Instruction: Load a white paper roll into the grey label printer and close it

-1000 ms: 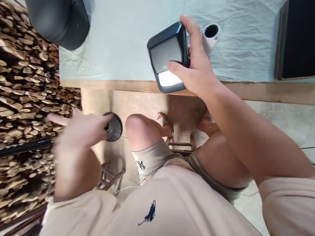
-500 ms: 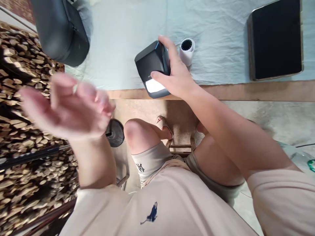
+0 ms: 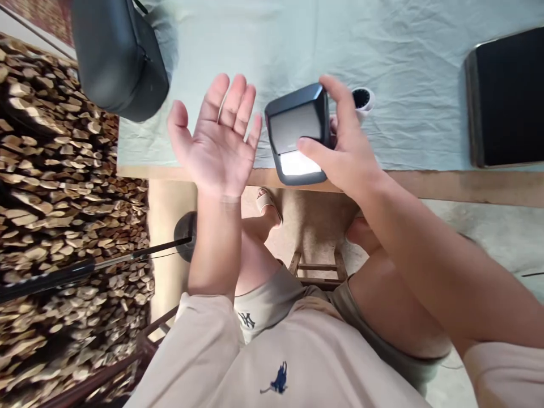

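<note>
My right hand [image 3: 351, 150] grips a small black box-shaped device [image 3: 297, 124] by its right side, thumb across the front and fingers round the back. A white strip shows along the device's lower front, and its top face is glossy. It is tilted toward me over the table's near edge. Left of it, my left hand [image 3: 221, 141] is raised palm up with fingers spread, holding nothing. Just behind my right hand stands a white roll-like cylinder [image 3: 364, 105] with a dark ring in its top, partly hidden by my fingers.
A pale blue cloth [image 3: 408, 51] covers the table, whose wooden edge [image 3: 429, 182] faces me. A dark zipped case [image 3: 119, 62] stands at the back left, and a black-screened tablet [image 3: 512, 99] lies at the right. Stacked firewood [image 3: 76, 221] and a black pole [image 3: 123, 259] are at my left.
My left hand has come from the left toward the device, now opened flat with palm up. The device, still in my right hand, is turned to show its front more. The view has shifted left.
</note>
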Available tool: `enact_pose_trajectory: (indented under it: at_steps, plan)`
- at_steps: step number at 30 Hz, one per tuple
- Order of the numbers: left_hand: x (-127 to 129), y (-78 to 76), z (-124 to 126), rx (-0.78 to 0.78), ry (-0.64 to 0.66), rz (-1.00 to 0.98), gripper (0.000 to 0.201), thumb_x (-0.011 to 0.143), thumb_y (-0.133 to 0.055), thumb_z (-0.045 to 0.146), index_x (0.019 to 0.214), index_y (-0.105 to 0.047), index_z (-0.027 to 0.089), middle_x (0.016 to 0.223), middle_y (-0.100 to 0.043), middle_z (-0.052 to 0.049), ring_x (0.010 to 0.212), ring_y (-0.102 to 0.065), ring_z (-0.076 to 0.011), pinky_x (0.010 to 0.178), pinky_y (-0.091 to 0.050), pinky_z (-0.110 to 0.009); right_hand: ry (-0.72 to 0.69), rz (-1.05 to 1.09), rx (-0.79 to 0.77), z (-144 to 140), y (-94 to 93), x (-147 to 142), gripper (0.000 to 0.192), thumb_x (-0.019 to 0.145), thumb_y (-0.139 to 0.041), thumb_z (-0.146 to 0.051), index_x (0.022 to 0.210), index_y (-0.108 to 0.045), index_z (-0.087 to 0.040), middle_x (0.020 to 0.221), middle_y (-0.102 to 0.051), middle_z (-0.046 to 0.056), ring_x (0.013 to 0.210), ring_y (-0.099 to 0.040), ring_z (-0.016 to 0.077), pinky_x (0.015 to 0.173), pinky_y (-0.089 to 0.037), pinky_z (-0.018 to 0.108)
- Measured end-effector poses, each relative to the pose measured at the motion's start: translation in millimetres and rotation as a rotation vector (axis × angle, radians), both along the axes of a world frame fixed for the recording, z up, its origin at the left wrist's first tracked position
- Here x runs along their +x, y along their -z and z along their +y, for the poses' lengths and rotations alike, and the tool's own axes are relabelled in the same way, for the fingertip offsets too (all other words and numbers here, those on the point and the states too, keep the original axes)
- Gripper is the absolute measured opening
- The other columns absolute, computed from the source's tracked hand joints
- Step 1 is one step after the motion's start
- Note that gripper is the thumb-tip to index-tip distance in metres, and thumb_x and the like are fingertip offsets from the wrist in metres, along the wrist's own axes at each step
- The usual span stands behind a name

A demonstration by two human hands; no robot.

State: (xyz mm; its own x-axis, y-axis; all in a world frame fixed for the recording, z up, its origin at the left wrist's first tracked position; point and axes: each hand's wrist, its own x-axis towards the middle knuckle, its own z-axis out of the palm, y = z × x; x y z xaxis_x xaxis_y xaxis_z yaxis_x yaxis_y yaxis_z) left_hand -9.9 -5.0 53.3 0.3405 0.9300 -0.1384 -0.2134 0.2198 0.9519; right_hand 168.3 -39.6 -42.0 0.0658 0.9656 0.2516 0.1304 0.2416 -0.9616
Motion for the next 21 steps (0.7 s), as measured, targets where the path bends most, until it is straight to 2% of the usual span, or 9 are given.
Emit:
enact_pose_trajectory:
  at_steps: [2, 4, 6, 8, 11, 14, 16, 19, 21]
  plan:
    - [0.1, 7.2, 2.1, -0.001, -0.006, -0.025, 0.058, 0.092, -0.01, 0.06, 0.119, -0.053, 0.031, 0.137, -0.059, 0.015, 0.145, -0.034, -0.0125, 0.117, -0.039, -0.032, -0.047, 0.125, -0.072, 1.9, -8.0, -1.0, 0.084, 0.072, -0.062, -0.049, 0.14, -0.015, -0.032, 0.097, -0.062, 0.001, 0.075, -0.06, 0.0127, 0.065, -0.051, 0.028]
    - [-3.2, 11.6, 3.0, -0.029, -0.01, -0.079, 0.061, 0.093, -0.008, 0.058, 0.137, -0.041, 0.03, 0.15, -0.045, 0.014, 0.147, -0.032, -0.0141, 0.117, -0.038, -0.033, -0.066, 0.194, -0.087, 1.8, -22.3, -1.3, 0.086, 0.07, -0.059, -0.045, 0.139, -0.011, -0.032, 0.105, -0.062, 0.001, 0.073, -0.059, 0.0123, 0.059, -0.048, 0.027]
    - [-7.8, 14.1, 2.6, -0.05, -0.012, -0.167, 0.064, 0.095, -0.007, 0.056, 0.149, -0.022, 0.025, 0.159, -0.032, 0.009, 0.146, -0.034, -0.015, 0.117, -0.04, -0.034, -0.023, 0.207, -0.066, 0.6, -37.7, -0.7, 0.084, 0.069, -0.057, -0.043, 0.139, -0.012, -0.034, 0.123, -0.058, 0.001, 0.082, -0.061, 0.013, 0.061, -0.05, 0.028]
    - [-10.1, 16.3, 1.0, -0.064, -0.012, -0.203, 0.066, 0.095, -0.006, 0.056, 0.152, -0.016, 0.023, 0.161, -0.027, 0.007, 0.146, -0.034, -0.0144, 0.116, -0.041, -0.032, 0.03, 0.184, -0.058, -0.7, -49.1, -0.8, 0.078, 0.072, -0.055, -0.043, 0.139, -0.015, -0.036, 0.143, -0.046, -0.004, 0.097, -0.061, 0.0133, 0.071, -0.053, 0.027]
    - [-3.8, 20.5, -5.4, -0.107, 0.018, -0.118, 0.068, 0.093, -0.004, 0.057, 0.143, -0.037, 0.025, 0.155, -0.04, 0.008, 0.147, -0.032, -0.0157, 0.115, -0.042, -0.03, 0.031, 0.213, -0.068, -1.2, -55.3, -7.7, 0.071, 0.079, -0.053, -0.042, 0.14, -0.017, -0.038, 0.154, -0.03, -0.011, 0.11, -0.057, 0.0127, 0.086, -0.055, 0.026]
    - [10.1, 24.2, -15.9, -0.158, 0.037, -0.069, 0.072, 0.09, -0.011, 0.067, 0.131, -0.053, 0.025, 0.148, -0.049, 0.005, 0.149, -0.028, -0.024, 0.116, -0.043, -0.037, -0.116, 0.283, -0.028, -0.4, -54.8, -21.2, 0.076, 0.077, -0.058, -0.046, 0.139, -0.014, -0.036, 0.149, -0.036, -0.007, 0.1, -0.059, 0.0125, 0.083, -0.058, 0.028]
    - [17.0, 26.3, -22.4, -0.226, 0.023, -0.084, 0.075, 0.086, -0.016, 0.073, 0.129, -0.054, 0.025, 0.145, -0.051, 0.003, 0.151, -0.022, -0.0301, 0.114, -0.044, -0.046, -0.15, 0.151, -0.018, 0.4, -57.5, -27.7, 0.075, 0.078, -0.058, -0.045, 0.14, -0.018, -0.033, 0.146, -0.039, -0.002, 0.106, -0.057, 0.0152, 0.091, -0.057, 0.032]
    - [19.1, 29.3, -27.3, -0.297, 0.03, -0.156, 0.076, 0.084, -0.019, 0.076, 0.124, -0.056, 0.023, 0.137, -0.057, -0.001, 0.151, -0.021, -0.0332, 0.111, -0.046, -0.053, 0.043, -0.321, -0.019, 1.8, -69.0, -25.2, 0.068, 0.079, -0.059, -0.042, 0.14, -0.041, -0.017, 0.143, -0.04, 0.011, 0.131, -0.043, 0.0244, 0.116, -0.039, 0.042]
    - [17.5, 31.2, -27.4, -0.289, 0.043, -0.222, 0.068, 0.086, -0.024, 0.074, 0.118, -0.059, 0.025, 0.134, -0.06, -0.001, 0.149, -0.027, -0.0316, 0.113, -0.045, -0.052, 0.088, -0.518, 0.036, 2.7, -78.4, -17.0, 0.069, 0.076, -0.064, -0.04, 0.136, -0.049, -0.008, 0.14, -0.043, 0.015, 0.134, -0.04, 0.0272, 0.117, -0.036, 0.044]
